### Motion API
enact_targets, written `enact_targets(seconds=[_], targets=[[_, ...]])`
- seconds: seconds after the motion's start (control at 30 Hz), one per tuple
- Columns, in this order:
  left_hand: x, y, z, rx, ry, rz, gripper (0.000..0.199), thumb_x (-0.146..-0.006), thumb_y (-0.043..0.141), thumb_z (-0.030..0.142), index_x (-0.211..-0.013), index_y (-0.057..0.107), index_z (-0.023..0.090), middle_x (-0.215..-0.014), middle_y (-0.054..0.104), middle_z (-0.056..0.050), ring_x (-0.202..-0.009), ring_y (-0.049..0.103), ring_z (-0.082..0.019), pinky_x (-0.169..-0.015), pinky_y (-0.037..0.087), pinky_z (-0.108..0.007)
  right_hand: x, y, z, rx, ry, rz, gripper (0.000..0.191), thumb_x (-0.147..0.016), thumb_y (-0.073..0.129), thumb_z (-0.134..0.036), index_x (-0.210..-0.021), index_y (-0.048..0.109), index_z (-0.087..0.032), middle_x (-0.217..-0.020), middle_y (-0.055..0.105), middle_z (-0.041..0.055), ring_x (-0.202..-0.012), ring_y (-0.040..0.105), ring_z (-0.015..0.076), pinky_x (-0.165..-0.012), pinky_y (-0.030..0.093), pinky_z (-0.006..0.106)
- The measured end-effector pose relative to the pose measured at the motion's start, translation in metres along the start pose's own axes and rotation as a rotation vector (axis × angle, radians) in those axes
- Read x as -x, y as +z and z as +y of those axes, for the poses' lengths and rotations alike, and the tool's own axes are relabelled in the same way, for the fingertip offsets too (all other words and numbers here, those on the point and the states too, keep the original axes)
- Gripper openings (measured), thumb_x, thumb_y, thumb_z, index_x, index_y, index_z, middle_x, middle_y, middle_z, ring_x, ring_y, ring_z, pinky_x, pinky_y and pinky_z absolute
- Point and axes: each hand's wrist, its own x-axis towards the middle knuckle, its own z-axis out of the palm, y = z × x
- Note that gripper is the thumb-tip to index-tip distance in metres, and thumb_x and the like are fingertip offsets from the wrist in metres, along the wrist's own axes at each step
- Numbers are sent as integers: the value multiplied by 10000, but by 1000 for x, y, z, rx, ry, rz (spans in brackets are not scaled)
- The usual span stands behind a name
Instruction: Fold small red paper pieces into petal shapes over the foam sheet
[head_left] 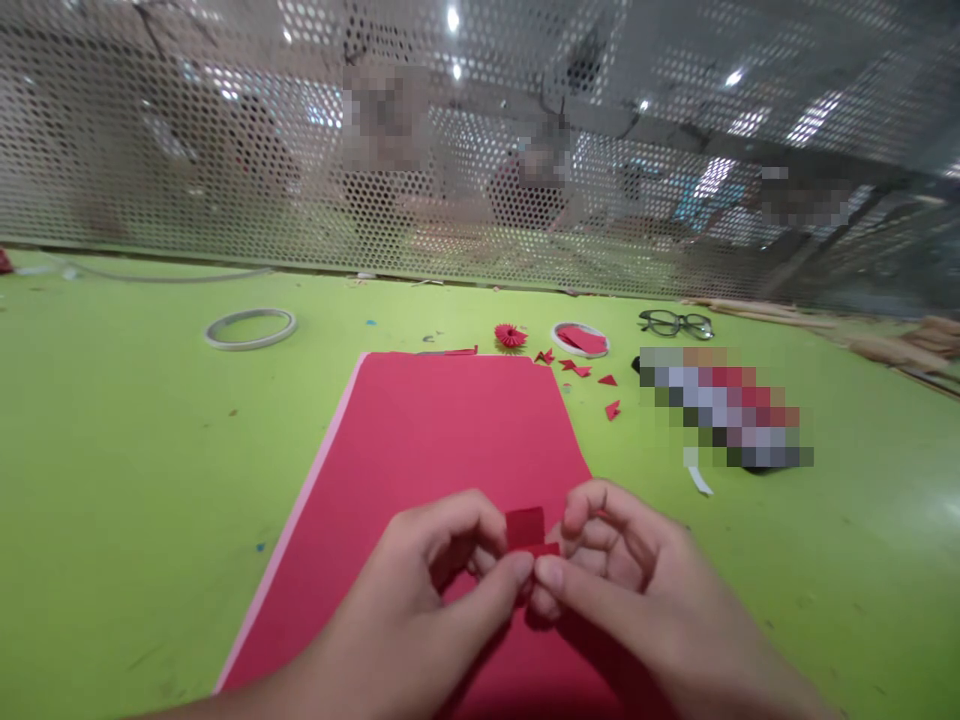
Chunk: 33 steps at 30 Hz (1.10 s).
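Observation:
A small piece of dark red paper (525, 527) with a fold in it is held between my two hands. My left hand (442, 575) pinches it from the left with thumb and fingers. On the right side, the thumb and fingertips of my right hand (622, 570) are closed on its lower edge. Both hands are just above a large red paper sheet (450, 430), which has a pale layer showing along its left edge.
A pleated red paper rosette (510, 336), red paper scraps (576, 368) and a white ring with red paper pieces (581, 339) lie beyond the sheet. Another white tape ring (251, 328) is left, glasses (676, 324) right. A perforated metal screen (262, 150) closes the back.

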Motion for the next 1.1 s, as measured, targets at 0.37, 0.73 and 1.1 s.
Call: enact_targets(seconds=[0.37, 0.73, 1.1], targets=[[4, -1, 4, -128, -29, -109, 146, -712, 585, 249, -623, 474, 221, -579, 464, 48, -576, 428, -147, -544, 348, -262, 6, -5, -11, 817, -608, -52, 177, -759, 612, -83, -746, 652, -255, -697, 717, -20, -640, 670, 153, -614, 533, 235], [2, -1, 8, -34, -62, -45, 173, -728, 597, 322, -625, 517, 209, -602, 519, 21, -598, 447, -157, -560, 356, -267, 5, -2, -1, 635, -280, 77, 36, -695, 633, -206, -677, 619, -234, -581, 582, -36, -558, 557, 140, -548, 464, 240], [3, -2, 9, 51, -110, -2, 201, -714, 657, 306, -567, 574, 195, -494, 510, 47, -495, 439, -120, -470, 341, -221, 10, -19, 6, 1365, -1057, -2, 204, -938, 545, -158, -904, 719, -257, -781, 777, 55, -665, 728, 221, -617, 556, 299]])
